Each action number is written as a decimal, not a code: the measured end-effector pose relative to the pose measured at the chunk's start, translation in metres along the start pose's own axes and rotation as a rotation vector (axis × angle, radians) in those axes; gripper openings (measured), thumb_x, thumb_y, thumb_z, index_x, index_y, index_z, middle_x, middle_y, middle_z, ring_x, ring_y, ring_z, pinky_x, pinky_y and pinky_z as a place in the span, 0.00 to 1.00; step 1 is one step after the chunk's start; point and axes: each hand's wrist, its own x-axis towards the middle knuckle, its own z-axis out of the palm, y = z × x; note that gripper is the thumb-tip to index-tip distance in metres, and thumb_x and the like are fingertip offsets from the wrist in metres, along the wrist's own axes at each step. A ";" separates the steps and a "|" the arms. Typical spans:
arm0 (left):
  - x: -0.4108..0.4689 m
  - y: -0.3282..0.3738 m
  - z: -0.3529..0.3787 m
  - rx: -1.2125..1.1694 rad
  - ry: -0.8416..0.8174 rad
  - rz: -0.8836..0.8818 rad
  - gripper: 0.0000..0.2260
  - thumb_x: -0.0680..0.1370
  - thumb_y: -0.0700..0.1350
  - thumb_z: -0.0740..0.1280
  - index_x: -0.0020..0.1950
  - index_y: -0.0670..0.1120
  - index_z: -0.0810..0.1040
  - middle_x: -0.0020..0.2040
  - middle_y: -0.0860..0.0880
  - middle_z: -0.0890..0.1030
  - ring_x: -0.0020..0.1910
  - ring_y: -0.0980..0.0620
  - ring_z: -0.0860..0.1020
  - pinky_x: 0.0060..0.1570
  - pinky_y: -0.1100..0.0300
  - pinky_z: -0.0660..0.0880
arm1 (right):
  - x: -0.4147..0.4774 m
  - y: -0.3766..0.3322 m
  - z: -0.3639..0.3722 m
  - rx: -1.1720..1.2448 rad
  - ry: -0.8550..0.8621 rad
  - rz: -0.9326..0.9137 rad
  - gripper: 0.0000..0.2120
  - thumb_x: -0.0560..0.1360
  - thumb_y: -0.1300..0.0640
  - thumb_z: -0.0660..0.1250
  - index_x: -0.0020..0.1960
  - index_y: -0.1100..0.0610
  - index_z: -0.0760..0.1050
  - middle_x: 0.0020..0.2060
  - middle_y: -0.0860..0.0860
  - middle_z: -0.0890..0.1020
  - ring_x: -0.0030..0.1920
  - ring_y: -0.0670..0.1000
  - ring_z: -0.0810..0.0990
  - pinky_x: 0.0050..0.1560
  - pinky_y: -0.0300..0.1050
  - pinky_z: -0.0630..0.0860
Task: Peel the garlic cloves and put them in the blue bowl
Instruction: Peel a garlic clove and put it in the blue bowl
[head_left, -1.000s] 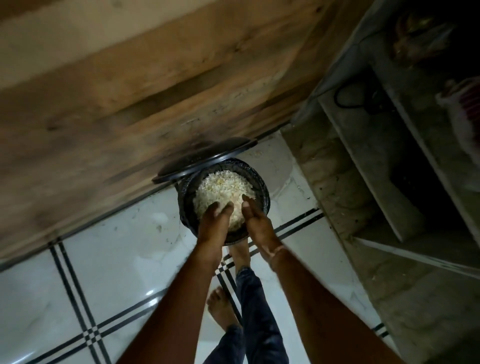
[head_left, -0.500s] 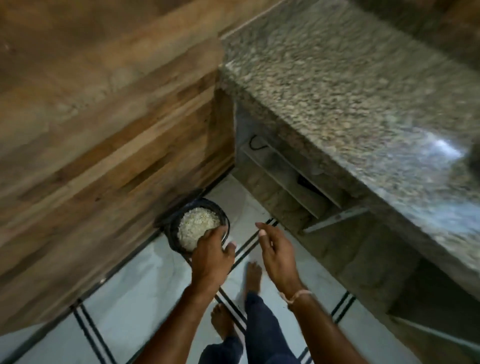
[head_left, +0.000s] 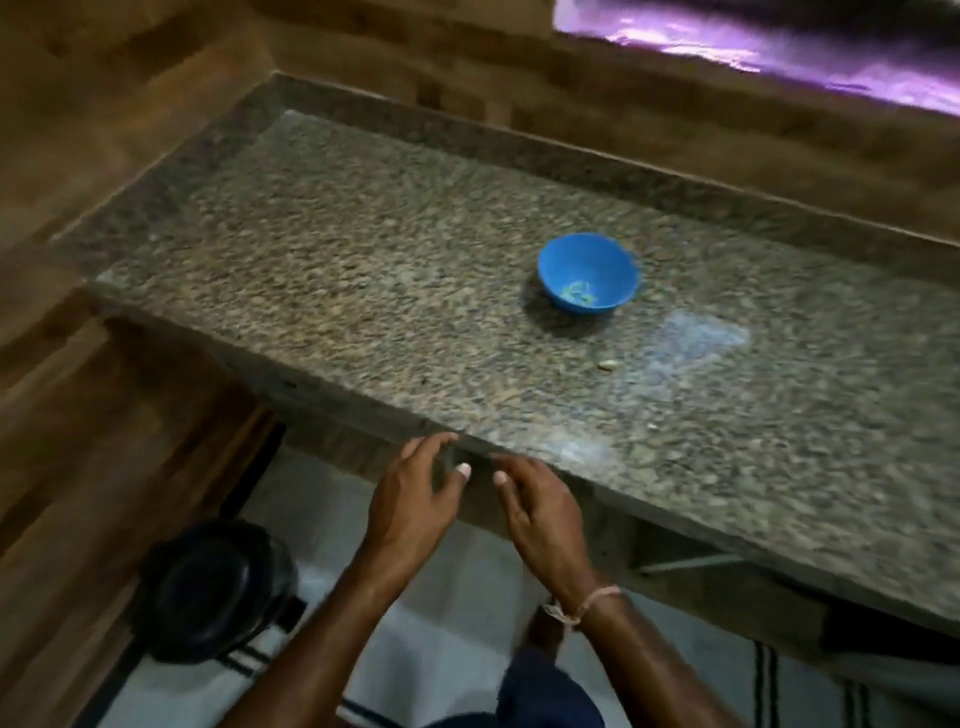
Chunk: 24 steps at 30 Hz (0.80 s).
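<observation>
Counter: one speckled grey-brown granite slab (head_left: 363, 260) with a raised back lip, set between wood-grain panelled walls (head_left: 78, 130).

Bowl: one round blue bowl (head_left: 588, 273), upright on the granite slab, right of centre and well apart from both hands. Small pale-green bits (head_left: 575, 293) lay at its bottom; the blur kept them from being counted.

Loose pieces: one small pale clove-sized piece (head_left: 607, 365) on the slab, near the bowl on the side towards the person, not touching it. One smaller pale fleck (head_left: 652, 427) lay closer to the front edge.

Bin: one black round bin (head_left: 208, 592) on the white tiled floor with black lines (head_left: 426, 649), below the slab's left end, against the wood panel.

Hands: two, side by side at the slab's front edge.
- Left hand (head_left: 410, 499): back upward, fingers loosely bent, tips at the edge, thumb pointing right. Nothing was seen in it.
- Right hand (head_left: 540, 512): back upward, fingers relaxed and slightly spread, just beside the left, apart from it. Nothing was seen in it. One pale thread band (head_left: 582, 610) was tied round its wrist.

Forearms: both bare, rising from the lower frame.
</observation>
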 end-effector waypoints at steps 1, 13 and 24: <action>0.009 0.017 0.016 -0.006 -0.022 0.015 0.16 0.80 0.48 0.71 0.68 0.50 0.79 0.66 0.49 0.79 0.64 0.49 0.78 0.59 0.59 0.74 | 0.005 0.014 -0.019 -0.010 0.018 0.020 0.14 0.85 0.49 0.63 0.67 0.49 0.79 0.61 0.46 0.81 0.60 0.45 0.79 0.61 0.44 0.77; 0.105 0.124 0.136 0.062 -0.132 0.041 0.15 0.80 0.51 0.71 0.66 0.51 0.80 0.61 0.50 0.83 0.55 0.48 0.82 0.53 0.52 0.79 | 0.083 0.110 -0.147 -0.084 0.120 0.192 0.15 0.85 0.48 0.63 0.68 0.51 0.79 0.63 0.49 0.81 0.62 0.51 0.80 0.59 0.47 0.76; 0.170 0.105 0.156 0.080 0.041 -0.063 0.11 0.77 0.43 0.76 0.56 0.48 0.78 0.52 0.52 0.77 0.46 0.52 0.78 0.39 0.60 0.72 | 0.141 0.123 -0.155 -0.203 0.090 0.257 0.23 0.82 0.52 0.68 0.76 0.52 0.70 0.70 0.51 0.75 0.65 0.50 0.74 0.63 0.42 0.71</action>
